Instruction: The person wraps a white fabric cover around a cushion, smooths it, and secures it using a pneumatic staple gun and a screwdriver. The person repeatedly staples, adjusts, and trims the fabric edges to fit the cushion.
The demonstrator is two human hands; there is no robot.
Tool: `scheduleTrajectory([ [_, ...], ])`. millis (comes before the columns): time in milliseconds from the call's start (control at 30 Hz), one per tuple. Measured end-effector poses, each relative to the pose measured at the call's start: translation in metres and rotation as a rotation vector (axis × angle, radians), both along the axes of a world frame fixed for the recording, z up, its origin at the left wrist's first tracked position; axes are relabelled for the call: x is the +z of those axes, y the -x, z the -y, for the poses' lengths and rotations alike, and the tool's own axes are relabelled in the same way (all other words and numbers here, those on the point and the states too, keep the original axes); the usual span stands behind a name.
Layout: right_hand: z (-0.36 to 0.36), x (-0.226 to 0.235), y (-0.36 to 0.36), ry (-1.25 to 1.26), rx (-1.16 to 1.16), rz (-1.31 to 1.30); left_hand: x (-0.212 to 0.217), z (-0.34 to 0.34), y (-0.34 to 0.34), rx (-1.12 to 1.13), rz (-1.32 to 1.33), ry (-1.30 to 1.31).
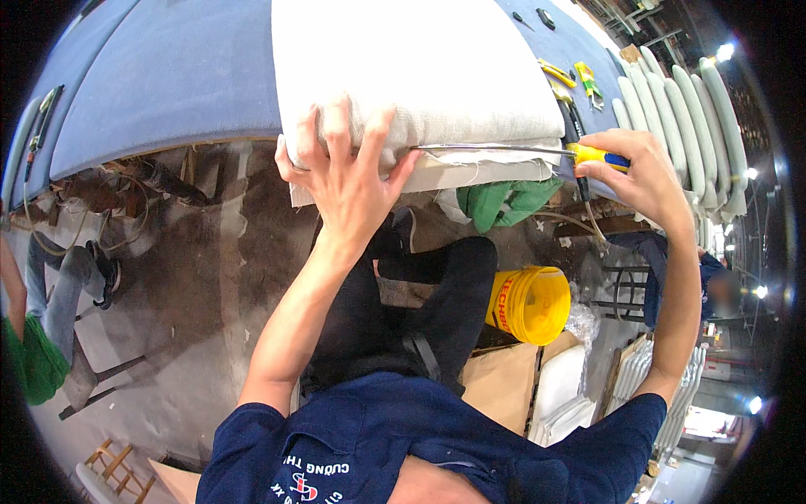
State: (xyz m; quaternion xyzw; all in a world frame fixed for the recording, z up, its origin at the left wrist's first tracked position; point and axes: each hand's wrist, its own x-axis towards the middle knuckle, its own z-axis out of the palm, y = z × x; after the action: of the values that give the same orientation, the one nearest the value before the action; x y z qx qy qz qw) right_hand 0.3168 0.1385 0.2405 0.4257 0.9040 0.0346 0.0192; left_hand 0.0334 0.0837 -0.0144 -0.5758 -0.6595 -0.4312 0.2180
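Note:
A white fabric-covered cushion or panel lies at the front edge of the table, its frayed cloth edge hanging toward me. My left hand presses on it with fingers spread, the thumb beside the cloth edge. In my right hand is a screwdriver with a yellow and blue handle, gripped between thumb and fingers. Its long thin shaft runs left along the cloth fold, and the tip ends close to my left thumb. Whether the tip is under the cloth I cannot tell.
Blue cloth covers the table. Yellow-handled cutters and an air tool with a hose lie at right, near a row of pale padded pieces. Below are green cloth and a yellow bucket. Another person sits at left.

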Motion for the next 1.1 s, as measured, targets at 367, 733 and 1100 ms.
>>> scheduleTrajectory([
  [367, -0.013, 0.018, 0.039, -0.724, 0.370, 0.311, 0.014, 0.017, 0.007, -0.125, 0.026, 0.109],
  [733, -0.147, -0.094, -0.009, -0.907, 0.425, -0.008, 0.037, 0.043, 0.040, -0.535, 0.201, 0.166],
  [1100, -0.097, -0.102, -0.024, -0.802, 0.481, -0.243, 0.018, 0.120, 0.130, -0.639, 0.877, 0.113],
])
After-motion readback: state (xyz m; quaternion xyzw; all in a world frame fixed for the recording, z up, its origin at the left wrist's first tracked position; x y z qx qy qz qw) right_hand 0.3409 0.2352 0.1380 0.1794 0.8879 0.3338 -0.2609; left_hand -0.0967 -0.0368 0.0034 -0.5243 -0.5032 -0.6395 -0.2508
